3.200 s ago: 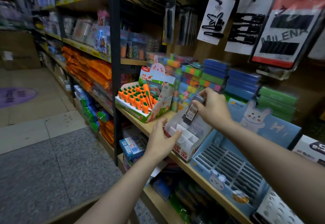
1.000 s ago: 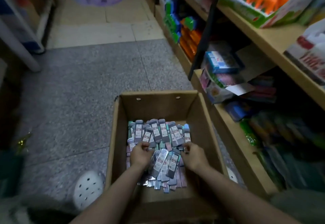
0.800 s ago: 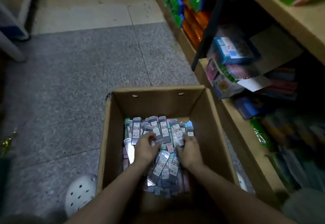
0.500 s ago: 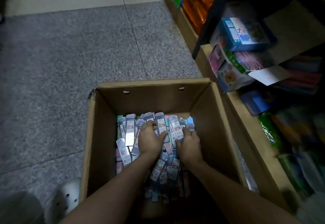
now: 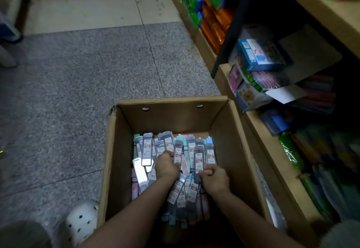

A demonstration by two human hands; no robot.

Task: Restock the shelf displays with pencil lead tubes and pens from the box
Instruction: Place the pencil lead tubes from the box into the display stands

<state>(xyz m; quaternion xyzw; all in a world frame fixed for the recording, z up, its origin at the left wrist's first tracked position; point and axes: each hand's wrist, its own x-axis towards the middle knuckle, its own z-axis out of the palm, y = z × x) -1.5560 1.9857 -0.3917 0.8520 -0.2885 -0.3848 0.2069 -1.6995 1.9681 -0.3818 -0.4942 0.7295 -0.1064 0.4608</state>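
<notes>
Deep in the cardboard box (image 5: pixel 171 118), both hands (image 5: pixel 214 178) curled around lead tubes (image 5: pixel 147 150).

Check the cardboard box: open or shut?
Open. The cardboard box has no covering flaps; pencil lead tubes show inside, both hands reaching in.

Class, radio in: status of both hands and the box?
Left hand and right hand gripping lead tubes. Cardboard box well stocked. Nothing obstructing.

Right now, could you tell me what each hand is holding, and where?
Both the left hand and right hand grip lead tubes near their lower ends.
</notes>
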